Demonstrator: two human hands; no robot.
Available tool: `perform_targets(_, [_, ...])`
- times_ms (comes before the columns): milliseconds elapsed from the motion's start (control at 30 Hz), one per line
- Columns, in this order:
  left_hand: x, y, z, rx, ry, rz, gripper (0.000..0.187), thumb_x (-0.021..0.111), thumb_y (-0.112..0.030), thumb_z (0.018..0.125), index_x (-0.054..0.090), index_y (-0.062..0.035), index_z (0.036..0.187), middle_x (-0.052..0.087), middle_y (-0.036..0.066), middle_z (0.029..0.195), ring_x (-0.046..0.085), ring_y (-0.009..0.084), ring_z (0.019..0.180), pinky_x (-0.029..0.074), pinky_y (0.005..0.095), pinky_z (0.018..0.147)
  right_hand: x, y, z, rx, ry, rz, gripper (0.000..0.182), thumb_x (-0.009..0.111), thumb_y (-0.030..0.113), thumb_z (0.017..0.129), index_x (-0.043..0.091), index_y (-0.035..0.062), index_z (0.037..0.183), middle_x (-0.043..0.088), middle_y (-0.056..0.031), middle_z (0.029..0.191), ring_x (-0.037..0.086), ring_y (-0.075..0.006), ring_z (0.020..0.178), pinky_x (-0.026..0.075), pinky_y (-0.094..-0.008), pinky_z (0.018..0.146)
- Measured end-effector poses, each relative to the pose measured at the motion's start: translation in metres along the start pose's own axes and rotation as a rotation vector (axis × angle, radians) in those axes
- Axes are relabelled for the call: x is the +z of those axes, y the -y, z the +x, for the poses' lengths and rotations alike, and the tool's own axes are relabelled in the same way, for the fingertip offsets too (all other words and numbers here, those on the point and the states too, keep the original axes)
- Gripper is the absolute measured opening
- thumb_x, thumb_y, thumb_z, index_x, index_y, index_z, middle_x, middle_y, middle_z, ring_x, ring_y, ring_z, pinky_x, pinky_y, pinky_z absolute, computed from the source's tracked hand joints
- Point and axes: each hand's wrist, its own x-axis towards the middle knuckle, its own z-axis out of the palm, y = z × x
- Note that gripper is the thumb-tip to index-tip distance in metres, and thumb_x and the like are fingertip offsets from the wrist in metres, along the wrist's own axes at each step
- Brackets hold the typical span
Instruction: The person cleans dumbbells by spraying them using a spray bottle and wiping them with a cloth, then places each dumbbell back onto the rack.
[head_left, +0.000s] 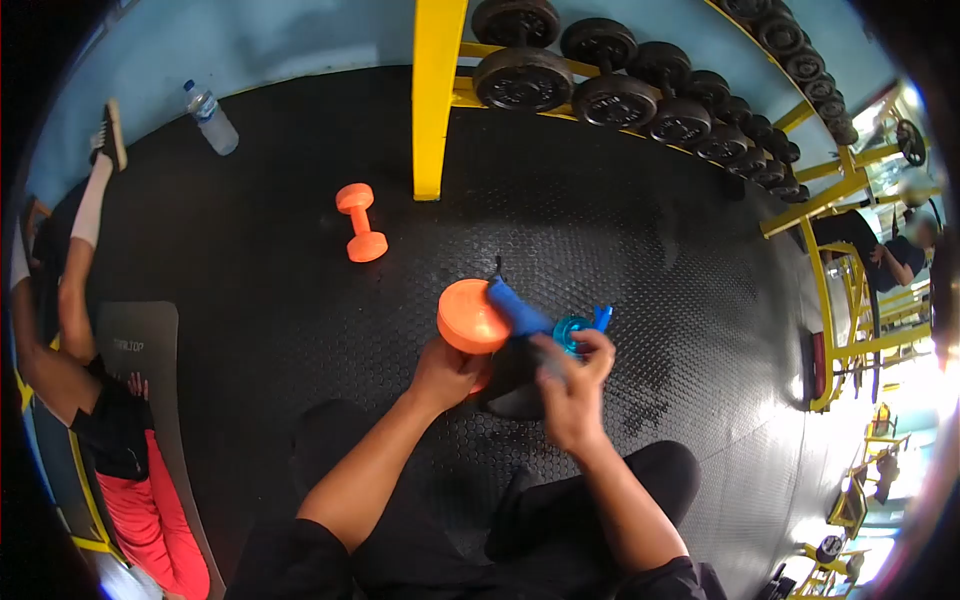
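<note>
My left hand (447,378) is wrapped round the handle of an orange dumbbell (473,318), held upright over the black floor. My right hand (575,385) is closed on a dark cloth, blurred by motion, just right of the dumbbell. A blue strip (516,306) touches the dumbbell's upper end and runs toward my right fingers; whether it is part of the cloth I cannot tell. Behind my right fingers is a teal bottle top (570,333) with a blue loop. A second orange dumbbell (361,222) lies on the floor further forward.
A yellow rack (437,100) holds several black dumbbells (615,100). A clear water bottle (212,120) lies near the wall. On the left a person in a red top (150,510) lies on a grey mat (150,330). Another person (885,255) is among gym machines at the right.
</note>
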Motion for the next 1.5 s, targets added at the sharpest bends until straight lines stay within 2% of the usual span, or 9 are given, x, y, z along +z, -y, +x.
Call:
perform_targets(167, [-0.005, -0.014, -0.005, 0.071, -0.006, 0.08, 0.037, 0.075, -0.013, 0.079, 0.062, -0.007, 0.113, 0.065, 0.008, 0.115, 0.062, 0.0256, 0.109, 0.049, 0.0375, 0.094, -0.035, -0.017, 0.035, 0.245, 0.115, 0.651, 0.029, 0.059, 0.011, 0.091, 0.059, -0.0032, 0.116, 0.062, -0.0051, 0.096, 0.054, -0.0111, 0.088, 0.045, -0.0258, 0.082])
perform_targets(467, [0.004, 0.011, -0.004, 0.269, -0.235, 0.055, 0.027, 0.069, -0.017, 0.081, 0.063, -0.0046, 0.105, 0.068, 0.012, 0.101, 0.065, 0.0322, 0.096, 0.049, 0.0436, 0.088, -0.094, 0.0, 0.039, -0.273, -0.336, -0.552, 0.034, 0.069, -0.003, 0.062, 0.074, 0.0164, 0.089, 0.043, -0.0075, 0.09, 0.049, -0.0254, 0.09, 0.045, -0.0373, 0.08])
perform_targets(700, [0.003, 0.004, -0.001, 0.384, -0.281, 0.087, 0.026, 0.069, -0.019, 0.081, 0.065, -0.0058, 0.103, 0.068, 0.013, 0.098, 0.065, 0.0334, 0.091, 0.049, 0.045, 0.083, -0.084, -0.056, 0.043, -0.039, -0.63, 0.318, 0.028, 0.066, -0.008, 0.081, 0.054, 0.0022, 0.104, 0.051, -0.0014, 0.092, 0.054, -0.0097, 0.08, 0.047, -0.0272, 0.069])
perform_targets(967, [0.007, -0.016, -0.009, 0.265, -0.139, 0.253, 0.033, 0.069, -0.028, 0.083, 0.066, -0.0111, 0.111, 0.071, 0.011, 0.104, 0.067, 0.03, 0.099, 0.053, 0.0433, 0.086, -0.032, -0.024, 0.007, -0.185, 0.399, 0.347, 0.056, 0.071, 0.008, 0.075, 0.057, 0.0001, 0.128, 0.052, -0.0216, 0.14, 0.047, -0.0378, 0.133, 0.036, -0.0434, 0.111])
perform_targets(1167, [-0.002, -0.019, -0.023, 0.134, -0.057, 0.19, 0.04, 0.063, -0.037, 0.088, 0.063, -0.013, 0.12, 0.069, 0.011, 0.113, 0.067, 0.0292, 0.104, 0.054, 0.0406, 0.09, 0.007, 0.025, -0.009, -0.525, 0.16, -0.106, 0.071, 0.076, 0.032, 0.075, 0.051, 0.0141, 0.139, 0.046, -0.012, 0.146, 0.033, -0.0343, 0.142, 0.026, -0.0521, 0.115])
perform_targets(1267, [0.034, -0.007, -0.053, 0.007, -0.09, -1.02, 0.043, 0.06, -0.039, 0.089, 0.06, -0.0143, 0.124, 0.064, 0.009, 0.125, 0.061, 0.0219, 0.118, 0.047, 0.0374, 0.102, -0.006, 0.061, 0.012, -0.699, 0.187, -0.256, 0.048, 0.072, 0.04, 0.079, 0.064, 0.0193, 0.122, 0.057, -0.0044, 0.13, 0.046, -0.0278, 0.132, 0.032, -0.047, 0.11])
perform_targets(1333, [0.041, 0.009, -0.05, 0.092, -0.097, -0.44, 0.043, 0.062, -0.038, 0.088, 0.059, -0.0139, 0.124, 0.063, 0.009, 0.126, 0.059, 0.022, 0.121, 0.047, 0.0368, 0.101, -0.007, 0.061, 0.021, -0.683, 0.221, -0.26, 0.04, 0.07, 0.039, 0.082, 0.067, 0.0186, 0.117, 0.061, -0.0057, 0.124, 0.05, -0.0286, 0.127, 0.036, -0.0455, 0.107])
perform_targets(1433, [0.014, -0.03, -0.044, 0.133, 0.053, 0.162, 0.048, 0.066, -0.029, 0.082, 0.056, -0.0085, 0.123, 0.061, 0.016, 0.115, 0.059, 0.0345, 0.11, 0.048, 0.0424, 0.094, 0.004, 0.024, 0.036, -0.401, 0.365, -0.019, 0.029, 0.065, 0.032, 0.09, 0.068, 0.0125, 0.111, 0.067, -0.0068, 0.111, 0.063, -0.024, 0.108, 0.048, -0.0396, 0.092])
perform_targets(1500, [0.01, -0.033, -0.048, 0.335, -0.086, 0.569, 0.041, 0.074, -0.027, 0.072, 0.064, -0.0114, 0.108, 0.066, 0.009, 0.084, 0.066, 0.0295, 0.083, 0.051, 0.039, 0.084, 0.013, -0.017, 0.041, 0.55, 0.821, 1.024, 0.029, 0.06, 0.029, 0.096, 0.066, 0.0059, 0.111, 0.069, -0.0064, 0.102, 0.067, -0.0177, 0.09, 0.054, -0.0331, 0.079])
